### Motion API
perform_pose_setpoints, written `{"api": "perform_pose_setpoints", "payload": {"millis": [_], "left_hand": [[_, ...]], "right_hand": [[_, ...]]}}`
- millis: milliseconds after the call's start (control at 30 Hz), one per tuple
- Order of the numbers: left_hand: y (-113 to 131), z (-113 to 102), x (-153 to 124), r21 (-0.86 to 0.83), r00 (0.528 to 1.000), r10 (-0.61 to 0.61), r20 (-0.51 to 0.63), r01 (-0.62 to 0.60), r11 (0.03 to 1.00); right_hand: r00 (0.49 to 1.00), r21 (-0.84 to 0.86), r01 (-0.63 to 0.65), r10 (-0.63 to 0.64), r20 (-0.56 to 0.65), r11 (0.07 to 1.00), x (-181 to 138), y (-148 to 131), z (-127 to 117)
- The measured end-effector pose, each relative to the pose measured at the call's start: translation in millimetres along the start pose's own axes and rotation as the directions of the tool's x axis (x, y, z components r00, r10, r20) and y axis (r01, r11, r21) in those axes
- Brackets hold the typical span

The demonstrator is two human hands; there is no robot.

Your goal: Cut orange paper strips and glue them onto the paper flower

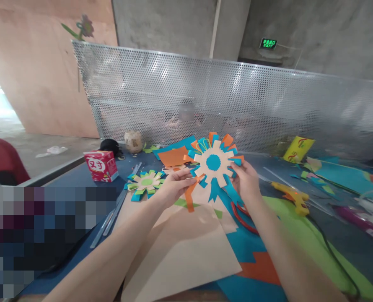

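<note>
Between my two hands is a paper flower (213,162) with a scalloped blue centre, cream petals and looped orange and blue strips around its edge. My left hand (178,184) pinches its lower left rim, where an orange strip hangs down. On the right rim, my right hand (245,178) has its fingers closed round the strips. Blue tails hang from the flower's underside. A second paper flower (146,182) with a green centre lies on the table left of my left hand. Red-handled scissors (244,218) lie partly hidden below my right hand.
Cream paper (186,256) covers the table in front, beside green sheets (299,239). A yellow glue gun (291,196) with a black cable lies at right. A pink box (101,166) stands at left. Behind rises a perforated metal screen (161,92).
</note>
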State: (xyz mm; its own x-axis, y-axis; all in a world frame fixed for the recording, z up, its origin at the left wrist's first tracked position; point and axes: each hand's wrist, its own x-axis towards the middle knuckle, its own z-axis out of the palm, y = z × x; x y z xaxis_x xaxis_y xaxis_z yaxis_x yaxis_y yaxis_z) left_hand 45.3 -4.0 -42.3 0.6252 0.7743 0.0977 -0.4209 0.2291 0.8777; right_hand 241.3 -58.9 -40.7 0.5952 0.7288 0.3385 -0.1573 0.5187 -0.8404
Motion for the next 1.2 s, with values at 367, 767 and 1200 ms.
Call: {"api": "perform_pose_setpoints", "payload": {"millis": [367,767,1200], "left_hand": [[6,-6,1,0.116,0.994,0.022,-0.111,-0.009,0.993],[6,-12,4,0.151,0.989,0.054,-0.135,-0.034,0.988],[4,-15,3,0.483,0.993,0.07,-0.091,-0.018,0.876]], "right_hand": [[1.0,0.003,0.011,-0.011,0.009,1.0,0,1,-1],[0.999,-0.051,-0.015,0.017,0.037,0.999,-3,-5,1],[0.999,-0.043,-0.016,0.018,0.048,0.999,-2,-3,-1]]}}
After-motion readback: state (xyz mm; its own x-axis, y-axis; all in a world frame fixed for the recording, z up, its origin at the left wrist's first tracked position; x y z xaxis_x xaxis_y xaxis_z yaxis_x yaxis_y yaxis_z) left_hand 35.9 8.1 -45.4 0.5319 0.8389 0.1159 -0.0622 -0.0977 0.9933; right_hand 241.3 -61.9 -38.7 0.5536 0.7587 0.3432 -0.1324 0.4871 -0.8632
